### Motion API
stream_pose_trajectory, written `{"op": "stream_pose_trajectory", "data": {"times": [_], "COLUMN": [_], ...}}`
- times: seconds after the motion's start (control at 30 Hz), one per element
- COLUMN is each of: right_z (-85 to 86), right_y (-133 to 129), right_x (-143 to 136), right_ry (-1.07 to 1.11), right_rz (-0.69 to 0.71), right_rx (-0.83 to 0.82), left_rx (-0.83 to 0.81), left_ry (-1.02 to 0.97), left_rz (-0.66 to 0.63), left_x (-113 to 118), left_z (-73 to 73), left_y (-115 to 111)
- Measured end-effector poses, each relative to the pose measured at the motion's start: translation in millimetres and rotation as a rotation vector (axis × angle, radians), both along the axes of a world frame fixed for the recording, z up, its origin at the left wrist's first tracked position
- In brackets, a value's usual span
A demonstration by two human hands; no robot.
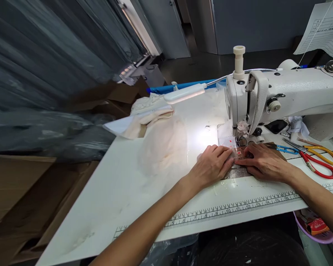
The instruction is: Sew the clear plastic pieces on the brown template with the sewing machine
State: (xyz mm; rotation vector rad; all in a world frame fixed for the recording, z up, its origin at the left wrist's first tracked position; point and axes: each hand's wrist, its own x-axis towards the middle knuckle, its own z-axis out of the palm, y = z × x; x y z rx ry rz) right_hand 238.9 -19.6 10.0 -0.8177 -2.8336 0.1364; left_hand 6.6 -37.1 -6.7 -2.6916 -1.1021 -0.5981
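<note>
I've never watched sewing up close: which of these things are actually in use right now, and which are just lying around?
In use:
left hand and right hand, both flat on the small piece at the needle
sewing machine
lamp, lit

Lying about:
red scissors
yellow scissors
blue snips
pale cloth
cardboard boxes

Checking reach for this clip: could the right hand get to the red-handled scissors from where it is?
Probably yes. The right hand lies flat on the table by the needle, and the red-handled scissors lie just to its right, with nothing between them.
</note>
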Motion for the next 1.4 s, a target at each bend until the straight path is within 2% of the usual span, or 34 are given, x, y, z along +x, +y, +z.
{"op": "stream_pose_trajectory", "data": {"times": [0.07,0.3,0.47,0.57,0.67,0.93,1.17,1.4], "right_z": [0.4,-3.0,-4.7,-4.6,-5.0,-7.4,-12.2,-10.3], "right_y": [0,1,1,1,1,0,1,1], "right_x": [0,0,-1,-3,-4,-5,-3,-5], "right_ry": [-0.004,0.025,0.032,0.010,0.002,0.072,0.117,0.136], "right_rz": [0.008,0.025,-0.001,-0.038,-0.055,-0.050,-0.062,-0.074], "right_rx": [0.002,0.035,0.055,0.063,0.065,0.052,-0.026,-0.005], "left_rx": [-0.012,0.098,0.044,-0.037,-0.083,-0.087,-0.087,-0.109], "left_ry": [0.061,0.228,0.253,0.212,0.123,0.047,-0.020,-0.042], "left_rz": [0.010,0.050,0.037,-0.029,-0.041,-0.047,-0.032,0.010], "left_x": [0,5,5,3,0,-1,-1,5], "left_z": [2.2,1.9,4.0,4.6,3.2,-1.7,-4.0,-5.7], "left_y": [3,2,16,27,31,26,25,22]}}
